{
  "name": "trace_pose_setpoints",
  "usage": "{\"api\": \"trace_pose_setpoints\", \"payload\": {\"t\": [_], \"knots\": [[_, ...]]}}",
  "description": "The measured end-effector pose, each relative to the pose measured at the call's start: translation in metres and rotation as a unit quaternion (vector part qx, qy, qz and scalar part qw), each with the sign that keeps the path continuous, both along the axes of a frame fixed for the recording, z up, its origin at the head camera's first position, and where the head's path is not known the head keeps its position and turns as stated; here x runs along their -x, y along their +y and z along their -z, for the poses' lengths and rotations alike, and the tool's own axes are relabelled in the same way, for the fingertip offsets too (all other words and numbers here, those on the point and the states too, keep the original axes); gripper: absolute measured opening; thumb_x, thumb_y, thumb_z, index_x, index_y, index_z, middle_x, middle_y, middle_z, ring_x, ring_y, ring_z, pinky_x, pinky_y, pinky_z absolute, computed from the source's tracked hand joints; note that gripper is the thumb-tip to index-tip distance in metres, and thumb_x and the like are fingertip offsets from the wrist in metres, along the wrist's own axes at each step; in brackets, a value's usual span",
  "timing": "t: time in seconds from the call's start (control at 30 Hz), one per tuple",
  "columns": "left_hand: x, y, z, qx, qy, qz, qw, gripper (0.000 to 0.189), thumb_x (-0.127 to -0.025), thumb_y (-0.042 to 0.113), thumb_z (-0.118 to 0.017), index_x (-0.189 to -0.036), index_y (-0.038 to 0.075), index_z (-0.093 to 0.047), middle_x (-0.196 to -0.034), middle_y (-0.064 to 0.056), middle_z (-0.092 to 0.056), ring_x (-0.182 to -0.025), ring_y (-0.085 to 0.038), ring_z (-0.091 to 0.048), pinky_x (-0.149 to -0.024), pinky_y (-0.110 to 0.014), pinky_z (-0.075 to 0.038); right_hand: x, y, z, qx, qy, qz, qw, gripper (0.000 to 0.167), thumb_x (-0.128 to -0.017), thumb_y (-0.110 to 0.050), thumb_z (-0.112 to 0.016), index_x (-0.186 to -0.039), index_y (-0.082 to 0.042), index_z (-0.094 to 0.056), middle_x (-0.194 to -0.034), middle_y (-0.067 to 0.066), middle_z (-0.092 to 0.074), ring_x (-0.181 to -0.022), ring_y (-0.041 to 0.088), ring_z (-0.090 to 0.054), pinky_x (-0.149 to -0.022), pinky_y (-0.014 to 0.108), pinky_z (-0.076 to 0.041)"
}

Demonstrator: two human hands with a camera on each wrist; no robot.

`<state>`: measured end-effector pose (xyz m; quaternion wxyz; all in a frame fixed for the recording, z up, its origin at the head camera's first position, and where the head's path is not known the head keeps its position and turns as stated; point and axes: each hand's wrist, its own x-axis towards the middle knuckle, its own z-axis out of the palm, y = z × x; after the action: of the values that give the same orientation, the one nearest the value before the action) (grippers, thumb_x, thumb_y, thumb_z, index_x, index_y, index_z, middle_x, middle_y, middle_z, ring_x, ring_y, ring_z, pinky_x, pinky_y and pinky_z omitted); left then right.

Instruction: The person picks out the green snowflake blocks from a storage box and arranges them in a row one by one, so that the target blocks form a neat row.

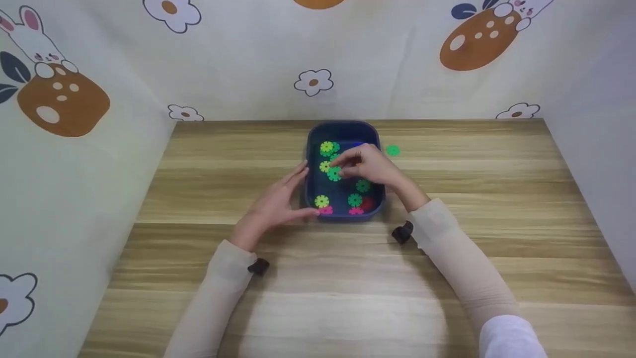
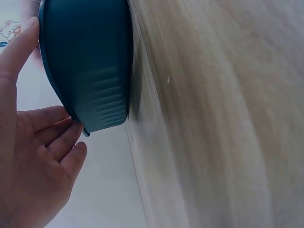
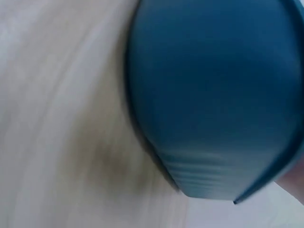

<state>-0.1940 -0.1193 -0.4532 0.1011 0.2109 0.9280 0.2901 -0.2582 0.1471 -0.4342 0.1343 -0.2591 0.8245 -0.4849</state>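
In tub: R hand pinches green disc | L hand flat on rim

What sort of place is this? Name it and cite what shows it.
Probably a makeshift recording booth: a wooden table walled on three sides by cartoon-print cloth, with only a blue tub of plastic gear pieces on it.

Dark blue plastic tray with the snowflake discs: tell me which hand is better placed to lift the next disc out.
Right. The right hand is over the dark blue plastic tray, fingertips on a green snowflake disc. The left hand rests against the tray's outer left wall, steadying it.
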Motion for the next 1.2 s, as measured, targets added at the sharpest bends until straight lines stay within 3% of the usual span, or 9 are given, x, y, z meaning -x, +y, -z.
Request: {"api": "trace_pose_setpoints", "payload": {"t": [0.37,0.57,0.87,1.0,1.2], "knots": [[-0.001,-0.001,0.005,-0.006,0.012,0.002,0.9999,0.102,-0.079,0.059,-0.076,-0.158,0.017,-0.028,-0.169,0.008,-0.015,-0.153,-0.025,-0.028,-0.121,-0.052,-0.031,0.004,0.019,-0.006,0.027,-0.028,0.033,0.9987,0.024,-0.090,-0.002,-0.069,-0.113,0.005,-0.072,-0.112,0.025,-0.072,-0.079,0.002,-0.068,-0.074,0.016,-0.057],[0.000,-0.001,0.004,0.000,0.011,0.000,0.9999,0.103,-0.078,0.060,-0.077,-0.159,0.018,-0.028,-0.169,0.007,-0.015,-0.153,-0.027,-0.028,-0.121,-0.054,-0.031,0.007,0.031,-0.011,0.032,-0.027,0.069,0.9967,0.024,-0.091,-0.001,-0.068,-0.115,0.005,-0.071,-0.108,0.026,-0.071,-0.077,0.004,-0.068,-0.075,0.024,-0.061],[0.000,-0.001,0.003,0.008,0.020,0.005,0.9998,0.105,-0.077,0.060,-0.077,-0.159,0.019,-0.026,-0.169,0.006,-0.014,-0.152,-0.028,-0.030,-0.120,-0.054,-0.033,0.013,0.053,-0.013,0.033,-0.040,0.127,0.9906,0.028,-0.091,-0.010,-0.071,-0.118,-0.002,-0.072,-0.105,0.017,-0.072,-0.078,0.008,-0.065,-0.076,0.024,-0.061],[0.001,0.000,0.002,0.007,0.017,0.003,0.9998,0.105,-0.077,0.061,-0.077,-0.159,0.019,-0.027,-0.169,0.008,-0.014,-0.152,-0.027,-0.029,-0.120,-0.054,-0.032,0.015,0.063,-0.014,0.042,-0.040,0.141,0.9883,0.028,-0.092,-0.005,-0.069,-0.119,0.003,-0.070,-0.106,0.015,-0.073,-0.078,0.004,-0.064,-0.076,0.021,-0.060],[0.001,0.000,0.001,0.010,0.016,0.008,0.9998,0.106,-0.077,0.063,-0.076,-0.159,0.017,-0.027,-0.169,0.008,-0.014,-0.153,-0.026,-0.027,-0.121,-0.051,-0.032,0.007,0.071,-0.027,0.077,-0.026,0.159,0.9840,0.029,-0.089,0.005,-0.067,-0.117,0.012,-0.067,-0.094,0.004,-0.074,-0.074,0.002,-0.067,-0.070,0.017,-0.059]]}}
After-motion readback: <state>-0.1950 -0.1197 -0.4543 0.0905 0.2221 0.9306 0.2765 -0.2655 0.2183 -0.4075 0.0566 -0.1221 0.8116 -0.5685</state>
